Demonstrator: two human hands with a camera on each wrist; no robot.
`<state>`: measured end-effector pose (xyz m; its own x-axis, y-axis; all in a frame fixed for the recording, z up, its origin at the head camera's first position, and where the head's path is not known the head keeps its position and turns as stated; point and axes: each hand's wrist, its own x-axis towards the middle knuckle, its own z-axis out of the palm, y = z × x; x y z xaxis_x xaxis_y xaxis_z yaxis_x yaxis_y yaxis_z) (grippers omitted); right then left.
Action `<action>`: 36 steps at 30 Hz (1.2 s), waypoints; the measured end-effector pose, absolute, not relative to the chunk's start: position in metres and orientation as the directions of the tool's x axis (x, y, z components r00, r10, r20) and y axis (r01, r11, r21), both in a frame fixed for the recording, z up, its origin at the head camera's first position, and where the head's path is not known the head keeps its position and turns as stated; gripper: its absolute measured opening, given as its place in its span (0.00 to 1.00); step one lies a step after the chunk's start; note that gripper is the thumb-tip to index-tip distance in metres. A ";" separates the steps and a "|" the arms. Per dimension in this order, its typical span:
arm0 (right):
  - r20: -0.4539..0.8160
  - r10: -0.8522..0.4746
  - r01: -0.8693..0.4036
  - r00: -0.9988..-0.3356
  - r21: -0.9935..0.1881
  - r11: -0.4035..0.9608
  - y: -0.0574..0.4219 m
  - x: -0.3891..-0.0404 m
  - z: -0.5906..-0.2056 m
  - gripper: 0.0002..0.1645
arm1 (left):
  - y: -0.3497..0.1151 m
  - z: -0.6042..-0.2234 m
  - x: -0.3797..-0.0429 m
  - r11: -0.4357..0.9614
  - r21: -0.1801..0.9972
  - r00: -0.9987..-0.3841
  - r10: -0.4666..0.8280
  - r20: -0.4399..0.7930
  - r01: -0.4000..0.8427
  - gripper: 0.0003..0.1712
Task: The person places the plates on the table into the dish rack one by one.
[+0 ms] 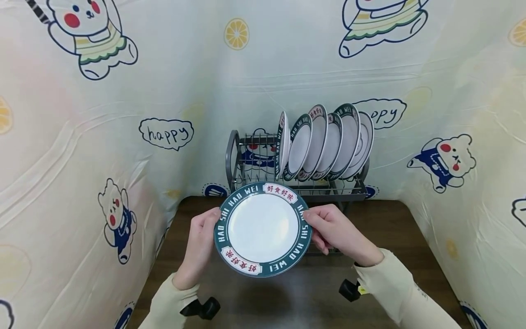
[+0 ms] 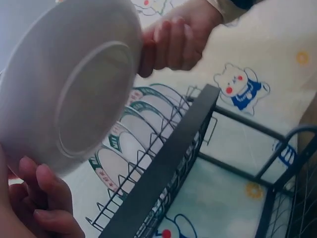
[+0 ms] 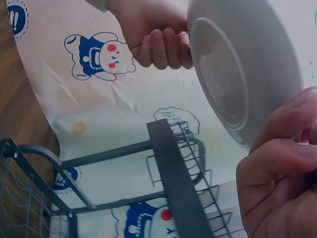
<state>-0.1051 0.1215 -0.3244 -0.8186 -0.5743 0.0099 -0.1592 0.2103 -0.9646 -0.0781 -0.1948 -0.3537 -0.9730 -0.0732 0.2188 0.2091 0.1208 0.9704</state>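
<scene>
A round white plate [image 1: 263, 228] with a dark green lettered rim is held up over the table, its face toward the head camera. My left hand [image 1: 202, 237] pinches its left edge, thumb on the rim. On the opposite edge my right hand [image 1: 334, 228] does the same, with fingers curled behind. The plate's plain underside [image 2: 94, 94] with a raised foot ring fills much of the left wrist view. Behind it stands a dark dish rack [image 1: 234, 155], where several similar plates [image 1: 300, 146] lean upright in a row toward its right side.
The rack's dark front bar [image 3: 173, 183] and wire slots lie just beyond the held plate. Below is a brown wooden table [image 1: 172, 274]. A pale curtain [image 1: 263, 68] printed with bears and oranges encloses the back and both sides.
</scene>
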 end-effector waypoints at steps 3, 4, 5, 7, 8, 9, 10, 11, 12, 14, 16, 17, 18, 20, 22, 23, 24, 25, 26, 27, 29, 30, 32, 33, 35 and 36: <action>0.032 -0.557 -0.189 -0.830 -0.956 0.226 0.123 -0.105 -0.319 0.22 | -0.195 -0.359 -0.091 0.160 0.944 -0.947 -0.104 0.305 0.287 0.29; 0.036 -0.551 -0.194 -0.834 -0.953 0.231 0.123 -0.105 -0.318 0.22 | -0.196 -0.362 -0.097 0.181 0.933 -0.935 -0.117 0.335 0.312 0.29; 0.037 -0.544 -0.195 -0.838 -0.952 0.236 0.123 -0.105 -0.317 0.22 | -0.198 -0.365 -0.103 0.202 0.921 -0.924 -0.126 0.362 0.333 0.28; 0.038 -0.533 -0.193 -0.845 -0.952 0.238 0.124 -0.106 -0.315 0.21 | -0.201 -0.370 -0.114 0.268 0.904 -0.913 -0.147 0.380 0.333 0.26; 0.034 -0.527 -0.189 -0.849 -0.951 0.243 0.124 -0.106 -0.314 0.21 | -0.203 -0.373 -0.120 0.299 0.899 -0.914 -0.153 0.376 0.320 0.25; 0.036 -0.520 -0.190 -0.853 -0.950 0.247 0.124 -0.106 -0.313 0.21 | -0.204 -0.376 -0.125 0.326 0.895 -0.917 -0.153 0.368 0.305 0.24; 0.038 -0.515 -0.193 -0.856 -0.948 0.251 0.124 -0.106 -0.311 0.21 | -0.205 -0.378 -0.130 0.351 0.890 -0.921 -0.151 0.360 0.290 0.23; 0.045 -0.510 -0.201 -0.859 -0.946 0.255 0.123 -0.107 -0.309 0.21 | -0.206 -0.380 -0.135 0.369 0.889 -0.927 -0.150 0.344 0.270 0.22; 0.051 -0.506 -0.207 -0.861 -0.943 0.259 0.123 -0.108 -0.306 0.21 | -0.206 -0.382 -0.139 0.387 0.885 -0.929 -0.150 0.337 0.258 0.21; 0.064 -0.494 -0.224 -0.867 -0.936 0.271 0.122 -0.110 -0.299 0.22 | -0.205 -0.386 -0.146 0.391 0.881 -0.928 -0.142 0.345 0.268 0.18; 0.089 -0.481 -0.246 -0.872 -0.929 0.276 0.121 -0.113 -0.291 0.23 | -0.204 -0.390 -0.153 0.390 0.872 -0.918 -0.136 0.372 0.295 0.14; 0.099 -0.472 -0.255 -0.876 -0.926 0.279 0.120 -0.114 -0.287 0.23 | -0.203 -0.392 -0.156 0.395 0.865 -0.912 -0.134 0.387 0.309 0.12; 0.109 -0.462 -0.262 -0.880 -0.923 0.282 0.120 -0.116 -0.282 0.24 | -0.202 -0.393 -0.158 0.393 0.860 -0.906 -0.133 0.402 0.324 0.10; 0.130 -0.442 -0.279 -0.888 -0.914 0.293 0.118 -0.119 -0.274 0.25 | -0.199 -0.394 -0.162 0.397 0.855 -0.900 -0.137 0.414 0.333 0.08; 0.141 -0.417 -0.286 -0.898 -0.907 0.309 0.117 -0.123 -0.264 0.25 | -0.197 -0.395 -0.165 0.399 0.858 -0.901 -0.147 0.409 0.324 0.08; 0.143 -0.405 -0.287 -0.903 -0.903 0.320 0.116 -0.125 -0.260 0.25 | -0.196 -0.396 -0.166 0.407 0.858 -0.903 -0.152 0.402 0.313 0.08; 0.147 -0.393 -0.288 -0.908 -0.899 0.331 0.115 -0.127 -0.256 0.25 | -0.196 -0.395 -0.166 0.415 0.859 -0.906 -0.156 0.393 0.301 0.09; 0.151 -0.380 -0.291 -0.913 -0.893 0.343 0.114 -0.129 -0.252 0.25 | -0.195 -0.395 -0.166 0.430 0.855 -0.910 -0.154 0.385 0.289 0.09; 0.157 -0.367 -0.295 -0.917 -0.886 0.357 0.114 -0.130 -0.247 0.25 | -0.194 -0.395 -0.166 0.447 0.850 -0.912 -0.154 0.380 0.279 0.09; 0.165 -0.356 -0.301 -0.920 -0.880 0.368 0.113 -0.133 -0.243 0.25 | -0.194 -0.394 -0.166 0.463 0.844 -0.915 -0.151 0.375 0.270 0.09; 0.190 -0.339 -0.321 -0.921 -0.862 0.391 0.111 -0.137 -0.235 0.25 | -0.193 -0.393 -0.166 0.501 0.826 -0.916 -0.145 0.373 0.257 0.11; 0.202 -0.332 -0.331 -0.921 -0.854 0.401 0.110 -0.139 -0.231 0.25 | -0.193 -0.393 -0.166 0.511 0.822 -0.918 -0.141 0.370 0.253 0.13; 0.225 -0.325 -0.352 -0.918 -0.840 0.413 0.107 -0.144 -0.224 0.25 | -0.194 -0.393 -0.167 0.505 0.827 -0.924 -0.134 0.359 0.248 0.15; 0.233 -0.322 -0.358 -0.918 -0.835 0.418 0.106 -0.147 -0.220 0.25 | -0.195 -0.393 -0.167 0.491 0.836 -0.928 -0.128 0.350 0.247 0.17; 0.246 -0.317 -0.369 -0.916 -0.826 0.426 0.103 -0.153 -0.214 0.25 | -0.195 -0.393 -0.169 0.448 0.859 -0.936 -0.118 0.332 0.248 0.18; 0.252 -0.313 -0.374 -0.916 -0.820 0.434 0.101 -0.155 -0.212 0.25 | -0.196 -0.393 -0.170 0.427 0.869 -0.938 -0.116 0.325 0.249 0.18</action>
